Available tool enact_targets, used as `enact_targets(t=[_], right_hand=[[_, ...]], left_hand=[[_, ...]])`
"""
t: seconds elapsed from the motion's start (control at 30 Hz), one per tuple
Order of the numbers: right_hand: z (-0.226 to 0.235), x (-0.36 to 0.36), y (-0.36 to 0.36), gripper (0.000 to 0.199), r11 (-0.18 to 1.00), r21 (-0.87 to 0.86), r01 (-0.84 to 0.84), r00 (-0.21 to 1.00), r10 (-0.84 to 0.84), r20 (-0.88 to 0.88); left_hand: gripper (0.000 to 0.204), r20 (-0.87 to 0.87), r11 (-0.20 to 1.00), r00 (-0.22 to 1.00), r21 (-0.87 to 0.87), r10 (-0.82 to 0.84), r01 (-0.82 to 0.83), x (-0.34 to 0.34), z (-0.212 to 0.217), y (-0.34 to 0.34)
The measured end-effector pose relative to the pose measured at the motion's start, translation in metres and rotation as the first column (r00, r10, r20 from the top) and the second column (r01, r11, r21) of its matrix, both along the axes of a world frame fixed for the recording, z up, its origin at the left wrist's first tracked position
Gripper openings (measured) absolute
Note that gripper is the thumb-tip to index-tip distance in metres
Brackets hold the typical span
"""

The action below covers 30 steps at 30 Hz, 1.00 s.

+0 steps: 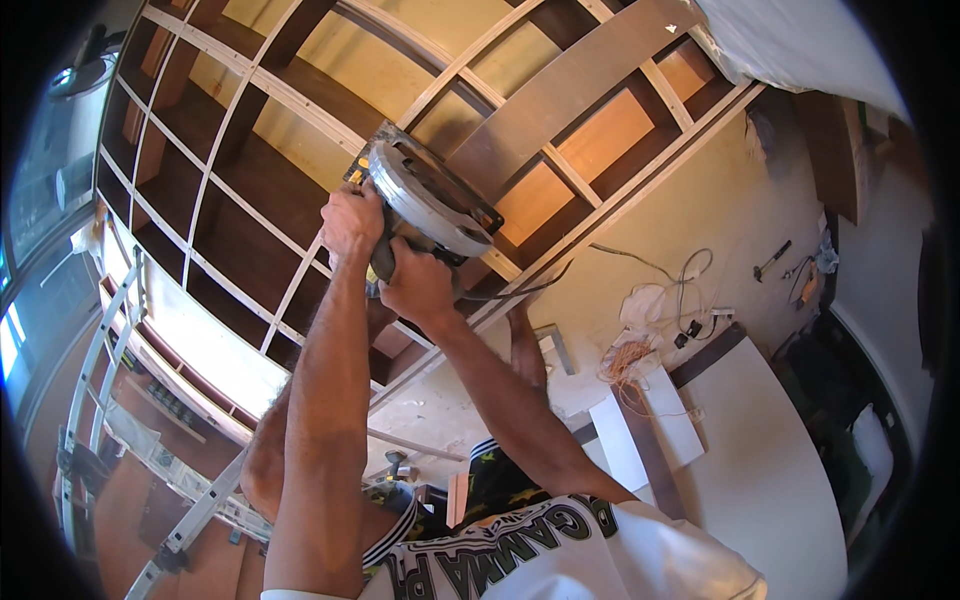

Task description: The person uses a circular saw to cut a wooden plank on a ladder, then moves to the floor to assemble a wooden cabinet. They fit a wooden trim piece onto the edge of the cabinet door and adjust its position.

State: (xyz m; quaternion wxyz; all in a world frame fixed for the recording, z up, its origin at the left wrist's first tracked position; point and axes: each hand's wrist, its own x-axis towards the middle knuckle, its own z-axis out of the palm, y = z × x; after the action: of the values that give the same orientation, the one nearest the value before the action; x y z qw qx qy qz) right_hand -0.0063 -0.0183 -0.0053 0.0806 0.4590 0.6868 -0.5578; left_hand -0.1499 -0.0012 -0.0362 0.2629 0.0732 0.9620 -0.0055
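Hands (352,220) and (418,283), left and right, clamp the grey metal circular saw (428,203), blade against the pale wooden shelf frame (300,110) beyond.

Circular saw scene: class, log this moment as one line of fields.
left hand: grips circular saw | right hand: grips saw handle | saw: on wooden shelf frame | nearby: ladder
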Motion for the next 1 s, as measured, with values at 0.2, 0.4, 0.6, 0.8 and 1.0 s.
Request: enact_targets(t=[0.2,0.4,0.6,0.8,1.0], right_hand=[[0.019,0.026,-0.012,0.047,0.945,0.275,0.175,0.96,-0.102,-0.26],[0.049,0.087,0.086,0.023,0.856,0.213,0.47,0.85,-0.374,-0.371],[-0.133,0.11,0.287,0.079,0.571,0.47,0.673,0.663,-0.747,-0.041],[-0.195,0.091,0.356,0.075,0.288,-0.286,0.914,0.27,-0.958,-0.1],[-0.206,0.088,0.341,0.044,0.164,-0.428,0.889,0.09,-0.978,-0.188]], left_hand=[[0.04,0.003,1.0,1.0,0.001,0.009,-0.009,0.003,-0.013,0.001],[0.041,-0.009,1.0,1.0,-0.016,0.022,-0.023,-0.004,-0.002,-0.006],[0.039,0.025,1.0,1.0,0.024,0.008,-0.009,0.004,0.002,0.008],[0.039,0.012,1.0,1.0,0.018,-0.004,0.004,0.003,0.001,0.003],[0.04,0.008,0.999,1.0,0.043,0.002,-0.002,0.001,0.001,0.0]])
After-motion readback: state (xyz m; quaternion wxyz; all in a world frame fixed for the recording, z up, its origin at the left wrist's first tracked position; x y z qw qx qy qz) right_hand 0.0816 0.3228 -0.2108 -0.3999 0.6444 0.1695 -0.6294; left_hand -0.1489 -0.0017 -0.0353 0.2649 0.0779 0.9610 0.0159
